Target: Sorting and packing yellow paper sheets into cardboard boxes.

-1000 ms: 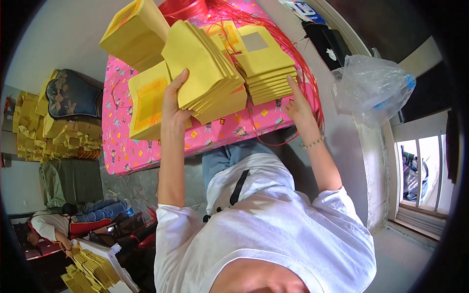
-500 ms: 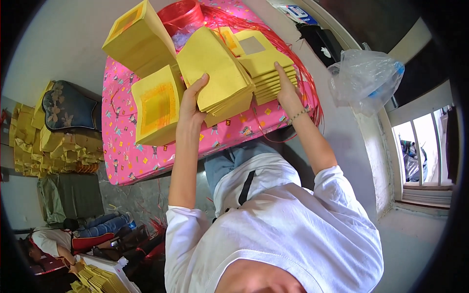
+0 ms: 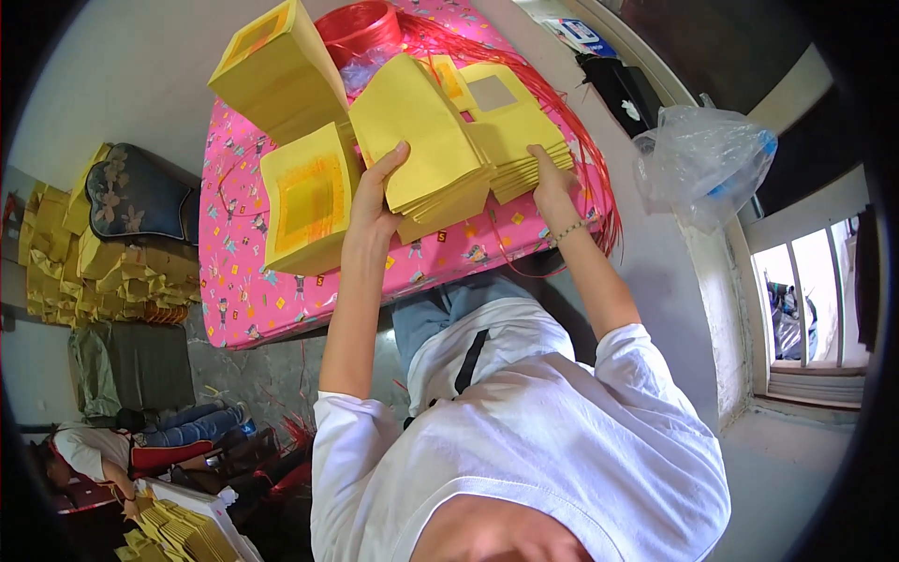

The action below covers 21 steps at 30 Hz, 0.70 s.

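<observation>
A thick stack of yellow paper [image 3: 417, 136] is gripped along its left side by my left hand [image 3: 376, 197], thumb on top. My right hand [image 3: 554, 183], a beaded bracelet at its wrist, closes on the near right corner of a second yellow paper stack [image 3: 520, 136], whose layers fan out in steps. The two stacks touch, and the left one partly overlaps the right. To the left stands a yellow block of paper with an orange-printed square [image 3: 312, 201]. Behind it rises a taller yellow paper block [image 3: 286, 89].
Everything lies on a table with a pink patterned cover [image 3: 239, 300]. A red tub [image 3: 361, 28] and loose red strings [image 3: 585, 140] are at the back and right. A clear plastic bag [image 3: 702, 155] hangs by the window. Lower left, another person [image 3: 94, 454] works beside yellow paper bundles [image 3: 192, 529].
My right hand and its stack have come slightly lower, and the stacks sit closer together with more overlap. The whole view has shifted a little.
</observation>
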Each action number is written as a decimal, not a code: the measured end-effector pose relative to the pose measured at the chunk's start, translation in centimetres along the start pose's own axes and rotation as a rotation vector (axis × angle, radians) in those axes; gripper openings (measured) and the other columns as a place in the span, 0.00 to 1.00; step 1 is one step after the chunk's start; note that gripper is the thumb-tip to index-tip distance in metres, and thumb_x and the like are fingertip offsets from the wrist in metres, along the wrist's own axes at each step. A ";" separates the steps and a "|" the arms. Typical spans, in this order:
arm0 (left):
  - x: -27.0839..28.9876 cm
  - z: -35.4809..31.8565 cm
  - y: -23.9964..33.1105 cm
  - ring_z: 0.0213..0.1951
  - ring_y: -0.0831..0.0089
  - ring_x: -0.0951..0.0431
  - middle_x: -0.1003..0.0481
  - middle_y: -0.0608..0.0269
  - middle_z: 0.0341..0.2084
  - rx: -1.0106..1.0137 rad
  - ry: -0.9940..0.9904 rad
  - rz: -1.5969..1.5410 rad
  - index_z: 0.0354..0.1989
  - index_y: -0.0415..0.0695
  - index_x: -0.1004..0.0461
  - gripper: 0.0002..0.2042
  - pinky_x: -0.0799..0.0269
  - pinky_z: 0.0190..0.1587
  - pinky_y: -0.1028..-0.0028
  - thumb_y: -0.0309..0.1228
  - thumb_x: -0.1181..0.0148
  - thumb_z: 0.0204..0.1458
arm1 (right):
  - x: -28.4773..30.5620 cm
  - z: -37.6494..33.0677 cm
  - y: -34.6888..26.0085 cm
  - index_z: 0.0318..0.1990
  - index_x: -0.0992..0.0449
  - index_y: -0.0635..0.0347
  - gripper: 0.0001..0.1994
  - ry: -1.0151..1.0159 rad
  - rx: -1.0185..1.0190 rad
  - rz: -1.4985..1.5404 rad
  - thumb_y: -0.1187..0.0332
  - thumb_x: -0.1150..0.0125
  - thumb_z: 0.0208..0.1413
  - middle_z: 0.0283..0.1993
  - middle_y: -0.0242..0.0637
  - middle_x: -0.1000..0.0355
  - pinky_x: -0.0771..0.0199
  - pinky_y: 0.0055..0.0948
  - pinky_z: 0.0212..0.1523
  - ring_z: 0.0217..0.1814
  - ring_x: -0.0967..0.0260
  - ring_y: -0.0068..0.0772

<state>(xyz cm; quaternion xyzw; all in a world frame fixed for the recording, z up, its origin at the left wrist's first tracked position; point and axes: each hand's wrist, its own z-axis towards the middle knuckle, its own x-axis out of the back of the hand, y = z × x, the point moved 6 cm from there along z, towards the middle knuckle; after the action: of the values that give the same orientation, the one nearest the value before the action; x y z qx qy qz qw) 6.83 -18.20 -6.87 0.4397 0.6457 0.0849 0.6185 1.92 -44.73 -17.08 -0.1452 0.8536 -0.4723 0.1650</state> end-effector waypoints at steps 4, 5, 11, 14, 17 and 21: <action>-0.4 0.3 -0.2 0.46 0.65 0.25 0.26 0.55 0.44 0.085 0.030 -0.054 0.49 0.38 0.32 0.19 0.28 0.49 0.67 0.30 0.38 0.49 | -0.1 0.8 -1.6 0.57 0.52 0.74 0.46 0.011 0.188 0.058 0.72 0.27 0.31 0.54 0.49 0.38 0.30 0.33 0.50 0.55 0.37 0.39; -0.3 0.4 0.1 0.46 0.65 0.25 0.26 0.55 0.44 0.071 0.035 -0.055 0.49 0.38 0.32 0.19 0.28 0.49 0.67 0.30 0.38 0.49 | -0.7 1.2 -3.0 0.57 0.55 0.73 0.46 -0.126 0.332 0.088 0.72 0.28 0.32 0.54 0.50 0.40 0.34 0.33 0.54 0.55 0.38 0.38; 0.2 0.1 2.9 0.44 0.63 0.24 0.26 0.55 0.44 0.021 -0.012 -0.163 0.49 0.38 0.31 0.19 0.27 0.49 0.63 0.32 0.39 0.50 | -2.0 1.3 -12.8 0.51 0.40 0.70 0.33 -0.220 0.585 0.033 0.72 0.29 0.37 0.48 0.44 0.33 0.29 0.30 0.46 0.46 0.32 0.34; -0.4 -0.9 5.8 0.45 0.61 0.24 0.26 0.53 0.45 -0.027 -0.042 -0.196 0.50 0.38 0.32 0.19 0.28 0.50 0.61 0.35 0.43 0.52 | -4.5 -0.2 -17.4 0.50 0.37 0.70 0.31 -0.462 0.605 0.020 0.69 0.30 0.37 0.46 0.41 0.32 0.30 0.29 0.47 0.46 0.32 0.32; -2.0 -1.9 9.6 0.46 0.59 0.24 0.27 0.51 0.47 -0.198 -0.453 -0.294 0.52 0.37 0.34 0.20 0.29 0.51 0.59 0.38 0.49 0.56 | -8.7 -2.6 -17.8 0.50 0.36 0.67 0.32 -0.872 0.405 -0.138 0.63 0.30 0.36 0.45 0.39 0.32 0.31 0.27 0.47 0.47 0.33 0.30; -3.5 -3.8 13.1 0.47 0.59 0.25 0.28 0.50 0.48 -0.299 -0.643 -0.198 0.53 0.36 0.34 0.20 0.28 0.50 0.60 0.37 0.52 0.57 | -14.0 -4.3 -12.7 0.49 0.33 0.65 0.26 -1.096 0.072 -0.300 0.61 0.34 0.43 0.43 0.38 0.29 0.29 0.30 0.48 0.44 0.29 0.28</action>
<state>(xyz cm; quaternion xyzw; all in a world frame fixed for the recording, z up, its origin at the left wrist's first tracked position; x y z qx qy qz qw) 9.06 -11.13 5.07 0.2839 0.4382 -0.0243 0.8525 13.92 -42.26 -2.08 -0.4829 0.5966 -0.3749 0.5199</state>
